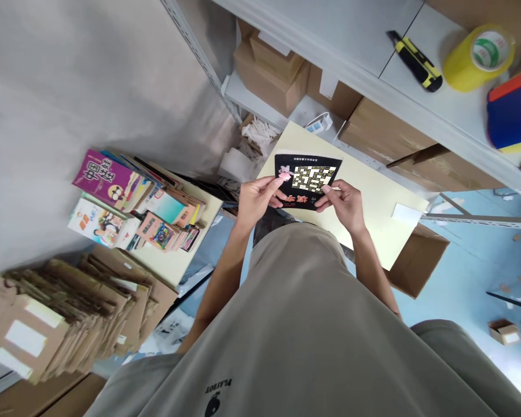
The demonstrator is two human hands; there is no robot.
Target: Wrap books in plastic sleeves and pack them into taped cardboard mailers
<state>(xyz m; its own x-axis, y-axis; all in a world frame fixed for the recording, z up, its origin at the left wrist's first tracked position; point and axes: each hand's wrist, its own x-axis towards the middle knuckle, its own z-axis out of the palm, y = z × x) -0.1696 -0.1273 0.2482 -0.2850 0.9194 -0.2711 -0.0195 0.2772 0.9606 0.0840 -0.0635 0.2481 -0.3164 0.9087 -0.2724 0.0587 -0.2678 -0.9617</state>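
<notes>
A black-covered book (pixel 306 180) with a yellow-and-white crossword grid and red characters is held over the pale yellow table (pixel 373 231), its cover facing up. My left hand (pixel 260 198) grips the book's left side, thumb on the cover beside a pink figure. On the opposite side, my right hand (pixel 342 202) pinches the lower right edge, its thumb near the grid's corner. The fingers beneath the book are partly hidden. A white slip of paper (pixel 407 214) lies on the table to the right of the book.
Stacks of books (pixel 108 179) stand on a side table at left, above piled flattened cardboard (pixel 82 307). A shelf (pixel 351 52) ahead carries a box cutter (pixel 417 62) and yellow tape (pixel 477 58). Cardboard boxes (pixel 282 75) fill the lower shelf; an open box (pixel 419 258) sits right of the table.
</notes>
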